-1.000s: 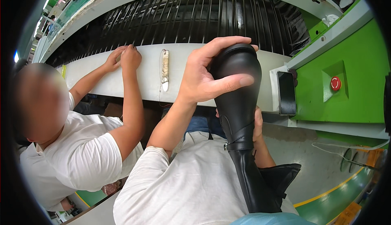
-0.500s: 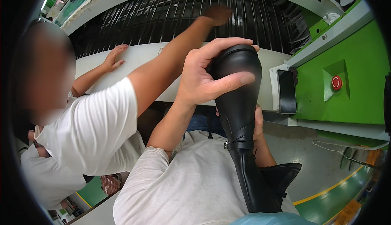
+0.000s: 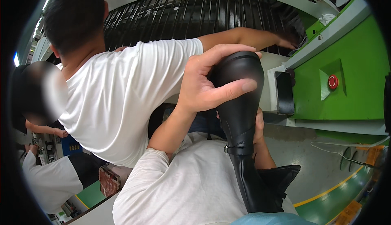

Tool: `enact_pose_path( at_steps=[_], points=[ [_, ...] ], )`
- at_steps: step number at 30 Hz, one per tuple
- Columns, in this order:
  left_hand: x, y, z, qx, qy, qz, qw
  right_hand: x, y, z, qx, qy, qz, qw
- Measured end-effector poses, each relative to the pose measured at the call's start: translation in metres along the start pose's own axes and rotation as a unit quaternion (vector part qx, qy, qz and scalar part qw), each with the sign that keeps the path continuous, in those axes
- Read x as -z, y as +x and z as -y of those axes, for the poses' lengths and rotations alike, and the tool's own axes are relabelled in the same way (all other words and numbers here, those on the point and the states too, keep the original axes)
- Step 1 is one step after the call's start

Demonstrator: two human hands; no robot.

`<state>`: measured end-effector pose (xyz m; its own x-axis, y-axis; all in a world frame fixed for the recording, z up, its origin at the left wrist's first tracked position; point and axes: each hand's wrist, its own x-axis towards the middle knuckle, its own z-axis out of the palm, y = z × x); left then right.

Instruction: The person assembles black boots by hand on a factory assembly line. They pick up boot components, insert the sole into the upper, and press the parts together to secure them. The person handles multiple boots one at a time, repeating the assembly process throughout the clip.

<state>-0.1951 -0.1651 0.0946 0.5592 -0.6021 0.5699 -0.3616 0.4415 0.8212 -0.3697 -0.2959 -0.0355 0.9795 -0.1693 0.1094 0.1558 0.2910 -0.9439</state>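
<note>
- Close under the head camera, a tall black leather boot with a glossy rounded toe (image 3: 240, 115) stands nearly upright, toe up and shaft down toward the person's lap, so the toe faces the eyes, seemingly for a close look.
- On the toe, the left hand (image 3: 203, 84) wraps over from the left side: its fingers (image 3: 228, 52) curl across the top of the toe and the thumb presses flat on the front, clamped together on the leather.
- Behind the boot, the right hand (image 3: 259, 127) shows only as a sliver at the ankle, just above a small metal buckle (image 3: 226, 148); it seems to steady the boot from behind, but I cannot tell how its fingers are set.
- Lower down, the shaft's open top (image 3: 281, 176) folds out to the right over the person's white shirt.
- Across the upper frame, a co-worker in a white T-shirt (image 3: 118, 98) leans in from the left, one arm stretched far right so that the hand (image 3: 287, 41) reaches the right end of a black slatted conveyor (image 3: 195, 13).
- Along the conveyor's near edge runs a pale grey rim, with a dark flat panel (image 3: 284, 92) mounted at its right end.
- Right of that stands a bright green machine housing (image 3: 346, 54) with a red round button (image 3: 333, 81).
- Below it lies a grey floor with a yellow line (image 3: 326, 192), and another person in white stands at lower left (image 3: 49, 180).
</note>
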Motion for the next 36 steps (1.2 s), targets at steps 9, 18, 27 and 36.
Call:
enact_pose_path(
  at_steps=[9,18,27,36],
  points=[
    [-0.016,-0.003,-0.025,-0.013,0.015,0.012,1.000,-0.001,-0.014,0.008,0.025,0.020,-0.016,0.999],
    [-0.018,-0.005,-0.048,-0.030,0.042,0.052,0.997,-0.004,-0.017,0.013,0.046,0.055,-0.004,0.997],
    [-0.031,-0.008,-0.042,-0.047,0.055,0.022,0.997,0.000,-0.025,0.019,0.026,0.025,-0.002,0.999],
    [-0.025,-0.009,-0.046,-0.029,0.067,0.032,0.997,0.001,-0.023,0.021,0.057,-0.005,0.014,0.998]
  ],
)
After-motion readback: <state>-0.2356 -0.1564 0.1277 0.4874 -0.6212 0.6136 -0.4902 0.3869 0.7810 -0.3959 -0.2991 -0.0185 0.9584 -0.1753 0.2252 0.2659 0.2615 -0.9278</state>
